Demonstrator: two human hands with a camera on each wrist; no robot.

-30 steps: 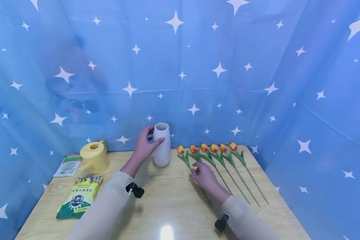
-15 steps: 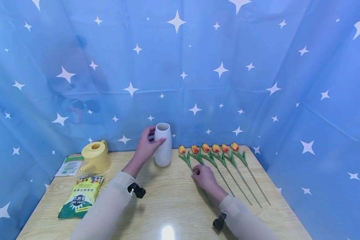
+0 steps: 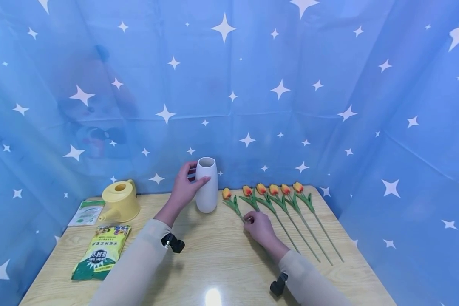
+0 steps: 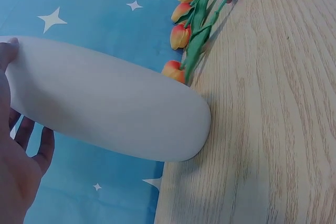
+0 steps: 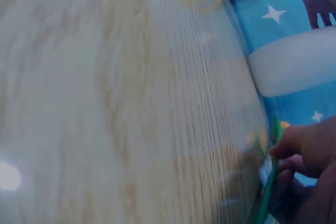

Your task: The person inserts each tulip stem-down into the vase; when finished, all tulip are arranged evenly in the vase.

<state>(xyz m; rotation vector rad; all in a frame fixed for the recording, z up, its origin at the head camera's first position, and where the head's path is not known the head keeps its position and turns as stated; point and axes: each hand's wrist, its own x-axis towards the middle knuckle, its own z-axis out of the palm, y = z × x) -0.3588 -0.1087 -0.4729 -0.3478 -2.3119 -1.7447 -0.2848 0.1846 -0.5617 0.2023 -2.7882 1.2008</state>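
Note:
A tall white vase (image 3: 206, 193) stands upright at the back of the table. My left hand (image 3: 183, 187) grips it near the top, thumb across the front and fingers around the far side. The left wrist view shows the vase's smooth body (image 4: 110, 98) and its base on the wood. To the right, my right hand (image 3: 260, 228) pinches the stem of the leftmost tulip (image 3: 227, 194), an orange-yellow flower with green leaves. That pinched green stem (image 5: 269, 187) also appears in the right wrist view. The lower stem is hidden by the hand.
Several more tulips (image 3: 285, 189) lie in a fanned row to the right. At the left stand a yellow watering can (image 3: 122, 204), a white-and-green packet (image 3: 86, 213) and a yellow-green bag (image 3: 102, 253). A blue starry curtain (image 3: 229, 93) rises behind the table (image 3: 199, 272).
My right fingers have closed on the leftmost tulip's stem. Its flower has shifted slightly left and down, toward the vase. My left hand and the vase have stayed in place.

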